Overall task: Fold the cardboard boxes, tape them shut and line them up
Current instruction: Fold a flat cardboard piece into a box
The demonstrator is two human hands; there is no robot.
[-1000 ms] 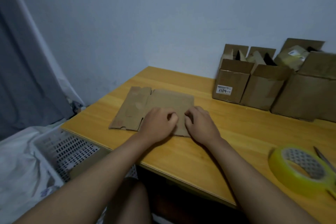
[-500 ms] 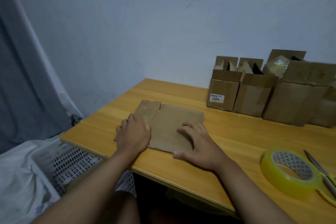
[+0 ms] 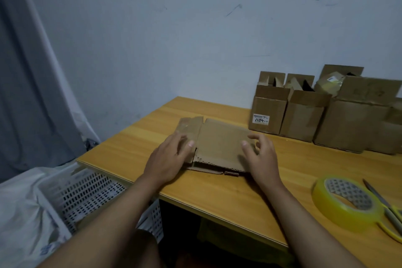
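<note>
A flattened cardboard box point(image 3: 219, 143) lies on a wooden desk point(image 3: 217, 189) whose yellow-orange top shows long grain lines and a pale edge band along its near side. The box sits near the desk's left corner, its near edge slightly raised off the surface. The left hand point(image 3: 169, 159) grips the left end of the box, thumb on top of the cardboard and fingers curled at its side flap. The right hand point(image 3: 261, 154) holds the right end, thumb lying on the top face and fingers bent around the far right corner. Beyond the box, against the wall point(image 3: 174, 39), stands a row of upright cardboard boxes point(image 3: 304, 113) with their top flaps open; the leftmost one carries a white label point(image 3: 261, 119) with handwritten digits. To the right of the flattened box, near the desk's front edge, a roll of yellow tape point(image 3: 345, 202) lies flat, and scissors point(image 3: 387, 204) with yellow-green handles lie just beside it, touching or nearly touching its right side. The wall is a dull bluish white, marked with dark scuffs and scratches. Left of the desk, a grey curtain point(image 3: 28, 83) hangs down, and below the desk's left corner sits a white perforated plastic basket point(image 3: 87, 189) beside crumpled white plastic sheeting point(image 3: 21, 213).
</note>
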